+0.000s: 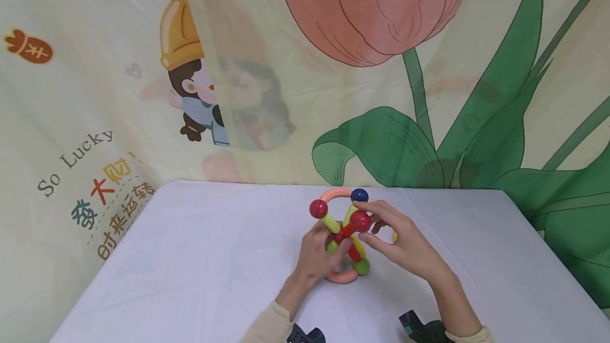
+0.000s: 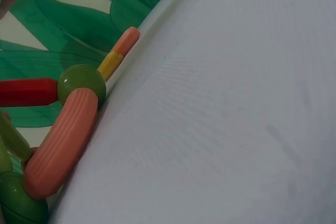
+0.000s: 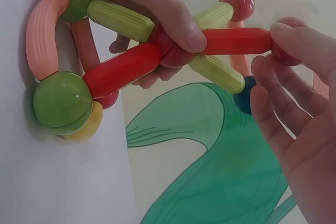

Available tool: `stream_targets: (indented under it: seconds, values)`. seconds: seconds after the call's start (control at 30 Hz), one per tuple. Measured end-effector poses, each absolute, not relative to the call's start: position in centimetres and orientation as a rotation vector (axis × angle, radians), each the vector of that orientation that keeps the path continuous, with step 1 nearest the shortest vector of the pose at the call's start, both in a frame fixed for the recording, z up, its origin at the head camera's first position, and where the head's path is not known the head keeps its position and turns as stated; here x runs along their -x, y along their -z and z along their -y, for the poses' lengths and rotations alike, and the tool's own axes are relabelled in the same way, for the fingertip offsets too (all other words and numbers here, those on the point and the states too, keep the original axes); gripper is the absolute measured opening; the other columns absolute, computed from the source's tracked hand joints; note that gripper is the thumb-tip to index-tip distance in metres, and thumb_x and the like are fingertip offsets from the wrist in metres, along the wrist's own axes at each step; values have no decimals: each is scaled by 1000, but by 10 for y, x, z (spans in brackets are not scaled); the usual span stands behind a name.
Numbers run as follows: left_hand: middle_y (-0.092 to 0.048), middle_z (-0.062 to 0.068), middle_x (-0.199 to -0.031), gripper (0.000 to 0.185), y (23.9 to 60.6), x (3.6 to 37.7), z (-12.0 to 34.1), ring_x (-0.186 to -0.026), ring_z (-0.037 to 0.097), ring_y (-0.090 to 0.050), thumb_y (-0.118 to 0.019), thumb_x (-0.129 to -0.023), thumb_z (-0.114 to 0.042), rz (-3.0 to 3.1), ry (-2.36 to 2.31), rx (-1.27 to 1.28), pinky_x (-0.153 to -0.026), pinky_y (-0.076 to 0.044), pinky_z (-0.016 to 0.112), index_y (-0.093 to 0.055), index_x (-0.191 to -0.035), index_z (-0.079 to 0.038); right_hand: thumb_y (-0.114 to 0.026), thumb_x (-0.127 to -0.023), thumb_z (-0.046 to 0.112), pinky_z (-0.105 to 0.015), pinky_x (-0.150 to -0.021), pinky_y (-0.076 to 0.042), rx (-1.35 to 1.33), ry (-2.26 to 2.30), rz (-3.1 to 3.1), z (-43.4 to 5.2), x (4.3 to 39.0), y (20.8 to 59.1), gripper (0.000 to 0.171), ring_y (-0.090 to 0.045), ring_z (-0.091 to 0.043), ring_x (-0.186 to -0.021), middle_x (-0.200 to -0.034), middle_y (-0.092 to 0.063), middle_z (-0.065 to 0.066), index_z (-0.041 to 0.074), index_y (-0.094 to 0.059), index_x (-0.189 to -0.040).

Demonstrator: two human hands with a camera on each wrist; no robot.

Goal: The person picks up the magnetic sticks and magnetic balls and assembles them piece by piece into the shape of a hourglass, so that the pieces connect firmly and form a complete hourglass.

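Note:
A toy frame of coloured rods and balls (image 3: 123,69) stands on the table, held by my left hand (image 1: 316,252) around its middle. In the right wrist view, the left thumb presses on the central red ball (image 3: 170,59). From there a straight red rod (image 3: 236,41) sticks out towards my right hand (image 1: 405,237), which pinches the red ball (image 1: 360,220) at the rod's end. Below, a curved pink rod (image 2: 63,142) joins two green balls. At the top, a second red ball (image 1: 318,208) and a dark blue ball (image 1: 359,195) flank another pink curve.
Behind my right hand, a yellow-and-pink rod piece (image 2: 118,53) shows in the left wrist view. A white cloth covers the table (image 1: 190,258). A printed curtain (image 1: 257,68) hangs along the table's far edge.

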State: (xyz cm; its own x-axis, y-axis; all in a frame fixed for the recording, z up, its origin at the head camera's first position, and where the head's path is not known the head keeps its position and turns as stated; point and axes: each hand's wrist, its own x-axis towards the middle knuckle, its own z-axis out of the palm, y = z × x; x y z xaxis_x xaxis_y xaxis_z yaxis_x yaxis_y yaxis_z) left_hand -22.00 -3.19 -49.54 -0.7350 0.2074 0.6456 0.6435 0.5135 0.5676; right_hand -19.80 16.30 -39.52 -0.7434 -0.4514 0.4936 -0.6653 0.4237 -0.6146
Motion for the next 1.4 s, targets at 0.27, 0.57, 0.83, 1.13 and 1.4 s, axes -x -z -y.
stream_targets:
  seconds: [0.27,0.57,0.83,1.13,1.4]
  values:
    - [-67,0,-94,24,495,221,33,-87,11,-61,-65,-85,-31,2242,1155,698,-71,-51,15,-62,-101,-12,-76,-78,9,-21,-75,-53,-970,-1208,2443,-165,201,396,61,-58,-5,-93,-113,-59,5,20,-52,-133]
    - [-66,1,-95,25,496,220,32,-87,11,-61,-66,-85,-29,2229,1165,705,-71,-52,18,-62,-101,-11,-74,-79,8,-21,-76,-53,-952,-1223,2469,-172,203,398,56,-60,-6,-90,-112,-60,4,19,-53,-130]
    - [-66,1,-93,24,497,221,32,-85,10,-61,-65,-86,-30,2222,1164,697,-70,-52,18,-63,-101,-11,-74,-78,4,-19,-77,-52,-831,-1196,2484,-183,205,398,57,-61,-4,-88,-108,-61,4,18,-53,-129]
    - [-66,1,-93,23,497,221,32,-85,10,-61,-65,-86,-29,2218,1186,705,-70,-52,18,-62,-100,-11,-71,-81,3,-17,-77,-51,-797,-1193,2486,-190,208,399,54,-60,-4,-91,-108,-61,3,20,-53,-129]
    - [-66,2,-94,24,497,221,32,-86,11,-61,-64,-87,-31,2219,1189,714,-70,-52,18,-61,-100,-12,-71,-82,8,-16,-78,-50,-739,-1154,2517,-197,211,402,46,-59,-2,-92,-112,-62,2,16,-56,-125]
